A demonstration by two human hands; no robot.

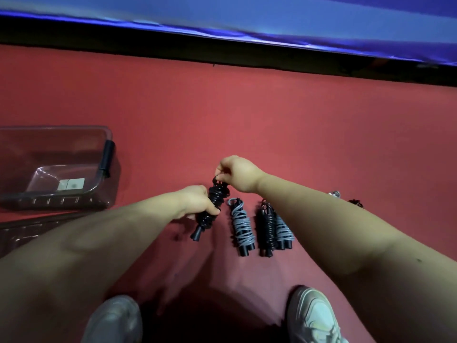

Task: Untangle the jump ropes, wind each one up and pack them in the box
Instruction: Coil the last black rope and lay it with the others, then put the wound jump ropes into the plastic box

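A clear plastic box with a black handle (61, 149) sits on the red carpet (247, 115) at left. Three wound rope bundles (241, 226), grey, black, grey, lie side by side at centre. Just left of them, the left hand (195, 201) curls around a black wound jump rope (217, 195), while the right hand (237, 173) pinches its top loop.

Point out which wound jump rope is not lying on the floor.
The black one gripped by the left hand and pinched by the right hand; the other three lie on the floor.
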